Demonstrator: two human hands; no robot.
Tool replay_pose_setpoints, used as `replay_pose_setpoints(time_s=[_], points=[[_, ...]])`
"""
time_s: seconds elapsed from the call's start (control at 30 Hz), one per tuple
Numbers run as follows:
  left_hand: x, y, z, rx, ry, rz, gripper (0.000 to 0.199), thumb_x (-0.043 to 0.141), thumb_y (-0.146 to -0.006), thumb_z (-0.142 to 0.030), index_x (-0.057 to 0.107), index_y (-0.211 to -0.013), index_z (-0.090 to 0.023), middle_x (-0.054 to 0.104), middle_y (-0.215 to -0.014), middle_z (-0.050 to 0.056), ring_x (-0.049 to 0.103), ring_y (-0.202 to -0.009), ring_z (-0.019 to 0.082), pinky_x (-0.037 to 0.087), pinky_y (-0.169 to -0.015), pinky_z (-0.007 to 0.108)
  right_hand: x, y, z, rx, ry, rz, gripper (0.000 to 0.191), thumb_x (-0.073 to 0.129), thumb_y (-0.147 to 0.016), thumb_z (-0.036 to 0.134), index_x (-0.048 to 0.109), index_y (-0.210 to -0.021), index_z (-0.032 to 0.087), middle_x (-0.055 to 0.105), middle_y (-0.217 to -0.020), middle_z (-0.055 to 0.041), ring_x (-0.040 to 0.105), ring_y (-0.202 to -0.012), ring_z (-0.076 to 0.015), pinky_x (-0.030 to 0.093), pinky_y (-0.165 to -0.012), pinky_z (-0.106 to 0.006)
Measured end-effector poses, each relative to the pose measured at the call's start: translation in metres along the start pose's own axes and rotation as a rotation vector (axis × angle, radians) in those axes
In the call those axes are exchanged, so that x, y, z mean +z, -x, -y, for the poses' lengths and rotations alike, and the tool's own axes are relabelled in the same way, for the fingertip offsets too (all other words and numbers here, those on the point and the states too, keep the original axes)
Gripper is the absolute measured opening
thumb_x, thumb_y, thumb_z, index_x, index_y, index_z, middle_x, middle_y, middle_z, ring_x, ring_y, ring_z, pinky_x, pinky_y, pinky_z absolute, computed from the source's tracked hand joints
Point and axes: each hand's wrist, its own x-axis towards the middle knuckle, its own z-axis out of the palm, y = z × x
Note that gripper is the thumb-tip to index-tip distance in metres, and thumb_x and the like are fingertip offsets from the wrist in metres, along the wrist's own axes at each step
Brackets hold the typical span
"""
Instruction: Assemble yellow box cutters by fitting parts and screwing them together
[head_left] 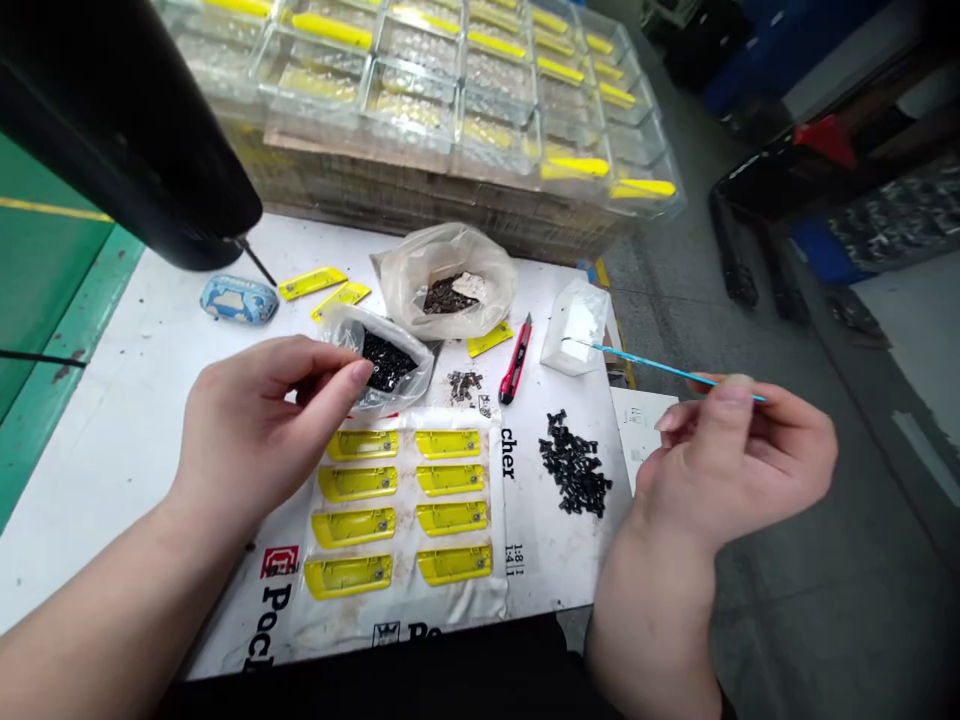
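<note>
While the right hand (pixel 739 450) pinches a blue stick (pixel 652 363) between closed fingers at three o'clock, eight yellow shells (pixel 352 575) lie hollow-up in rows at six on the tabletop (pixel 135 430), presumably for easy reach; at nine, the left hand (pixel 247 425) curls, fingertips nearly together, any hold impossible to tell; whether the stick's tip is over or inside the pale tub (pixel 574 325) at two, I can't say

A dark grey floor (pixel 750 400), faintly lined, spreads along the right. Two black fork-like bars (pixel 727 245) stand out against it, near a red part (pixel 825 140); blue shapes (pixel 776 60) farther back are blurred. At left lies a green surface (pixel 45 260) with a yellow stripe (pixel 52 208). Light brightens the white worktable (pixel 135 420).
</note>
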Motion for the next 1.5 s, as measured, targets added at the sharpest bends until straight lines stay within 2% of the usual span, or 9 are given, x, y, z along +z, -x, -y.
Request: replay_pose_setpoints(time_s=[0.17, 0.33, 0.67, 0.8, 0.9, 1.13, 1.3, 1.43, 1.5], points=[[-0.001, 0.002, 0.001, 0.003, -0.037, 0.038, 0.016, 0.076, -0.098, -0.05, 0.082, -0.095, -0.036, 0.082, -0.089, -0.006, 0.072, -0.076, 0.019, 0.05, -0.064, 0.035, 0.002, 0.008, -0.001, -0.049, 0.214, -0.004, 0.018, 0.091, -0.088, 0.031, 0.078, -0.099, 0.023, 0.077, -0.086, 0.0014, 0.068, -0.054, -0.015, 0.051, -0.048, -0.032], [-0.002, 0.003, 0.003, -0.001, -0.066, 0.051, 0.018, 0.075, -0.098, -0.054, 0.081, -0.097, -0.037, 0.082, -0.089, -0.006, 0.072, -0.076, 0.019, 0.05, -0.065, 0.036, 0.003, 0.011, -0.001, -0.045, 0.247, 0.065, 0.019, 0.09, -0.089, 0.031, 0.081, -0.101, 0.02, 0.079, -0.087, 0.0005, 0.069, -0.058, -0.0126, 0.055, -0.054, -0.028], [-0.004, 0.001, 0.003, 0.017, -0.084, 0.068, 0.021, 0.073, -0.099, -0.053, 0.082, -0.097, -0.034, 0.083, -0.09, -0.005, 0.072, -0.076, 0.019, 0.05, -0.065, 0.034, -0.005, 0.013, -0.013, -0.005, 0.334, 0.198, 0.024, 0.088, -0.093, 0.04, 0.084, -0.105, 0.02, 0.085, -0.1, -0.006, 0.072, -0.064, -0.0149, 0.061, -0.063, -0.033], [-0.004, 0.001, 0.001, -0.017, -0.075, 0.078, 0.021, 0.073, -0.1, -0.05, 0.082, -0.095, -0.032, 0.083, -0.092, -0.006, 0.072, -0.079, 0.017, 0.05, -0.069, 0.032, -0.007, 0.012, -0.016, -0.022, 0.391, 0.248, 0.024, 0.085, -0.095, 0.044, 0.084, -0.102, 0.021, 0.086, -0.103, -0.0067, 0.077, -0.076, -0.0192, 0.065, -0.07, -0.036], [-0.003, 0.001, 0.001, -0.014, -0.06, 0.08, 0.021, 0.074, -0.1, -0.05, 0.082, -0.094, -0.031, 0.082, -0.092, -0.006, 0.072, -0.081, 0.016, 0.05, -0.072, 0.031, -0.007, 0.012, -0.016, -0.023, 0.409, 0.268, 0.024, 0.085, -0.095, 0.045, 0.084, -0.101, 0.022, 0.086, -0.102, -0.0066, 0.078, -0.08, -0.0208, 0.064, -0.072, -0.037], [-0.004, 0.0, 0.0, -0.027, -0.069, 0.098, 0.023, 0.072, -0.1, -0.053, 0.081, -0.095, -0.031, 0.081, -0.09, -0.007, 0.071, -0.08, 0.016, 0.048, -0.071, 0.031, -0.009, 0.01, -0.013, -0.004, 0.503, 0.292, 0.029, 0.084, -0.095, 0.05, 0.083, -0.104, 0.023, 0.077, -0.085, -0.002, 0.062, -0.066, -0.0155, 0.051, -0.064, -0.032], [-0.004, 0.0, 0.002, -0.024, -0.069, 0.101, 0.025, 0.071, -0.101, -0.052, 0.081, -0.095, -0.031, 0.08, -0.089, -0.006, 0.07, -0.078, 0.016, 0.048, -0.07, 0.031, -0.009, 0.01, -0.015, 0.017, 0.517, 0.314, 0.027, 0.083, -0.095, 0.048, 0.082, -0.102, 0.022, 0.073, -0.082, -0.0005, 0.061, -0.067, -0.0149, 0.05, -0.067, -0.031], [-0.003, -0.001, 0.004, 0.002, -0.045, 0.097, 0.026, 0.071, -0.101, -0.053, 0.081, -0.094, -0.03, 0.081, -0.09, -0.005, 0.071, -0.079, 0.017, 0.05, -0.07, 0.031, -0.01, 0.014, 0.0, 0.02, 0.519, 0.356, 0.029, 0.085, -0.093, 0.044, 0.08, -0.112, 0.022, 0.073, -0.089, -0.0008, 0.064, -0.071, -0.0152, 0.052, -0.067, -0.031], [-0.002, -0.001, 0.004, 0.003, -0.006, 0.093, 0.026, 0.072, -0.101, -0.052, 0.082, -0.094, -0.029, 0.081, -0.089, -0.004, 0.071, -0.077, 0.016, 0.05, -0.069, 0.031, -0.016, 0.02, 0.014, -0.044, 0.568, 0.349, 0.029, 0.085, -0.093, 0.042, 0.08, -0.115, 0.023, 0.07, -0.09, -0.0006, 0.062, -0.073, -0.0153, 0.052, -0.069, -0.031]])
